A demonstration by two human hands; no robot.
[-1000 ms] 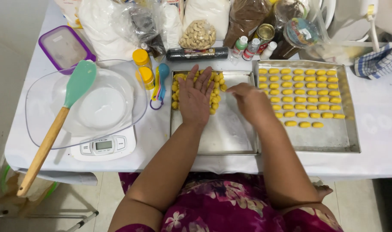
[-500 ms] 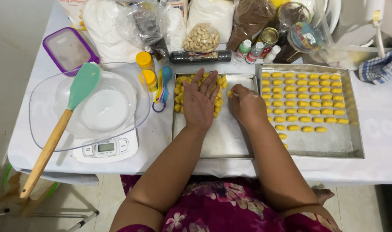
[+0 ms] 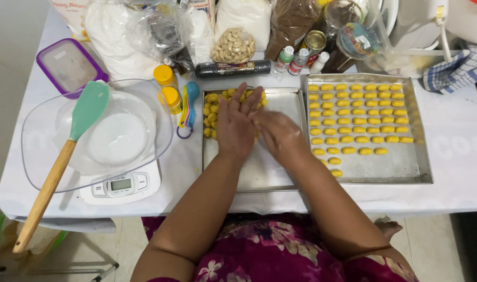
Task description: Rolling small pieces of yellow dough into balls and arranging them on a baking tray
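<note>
My left hand [image 3: 236, 127] lies flat with its fingers stretched out over a heap of small yellow dough balls [image 3: 210, 112] at the far end of the left metal tray [image 3: 259, 175]. My right hand [image 3: 278, 133] is blurred. It sits just to the right of the left hand and touches its edge above the same tray. Whether anything is between or under the hands is hidden. The right metal tray [image 3: 403, 167] holds several neat rows of shaped yellow pieces [image 3: 361, 121].
Left of the trays a clear bowl [image 3: 37, 133] with a teal wooden-handled spatula [image 3: 87, 109] sits on a white scale [image 3: 121, 185]. Behind it are a purple-rimmed box [image 3: 68, 65], yellow bottles [image 3: 165, 77], measuring spoons [image 3: 187, 107], a bag of cashews [image 3: 233, 47], other bags and small bottles [image 3: 299, 60]. A checked cloth [image 3: 457, 70] lies far right.
My right hand has moved left from the right tray's edge until it meets my left hand. The left hand has stayed over the dough balls.
</note>
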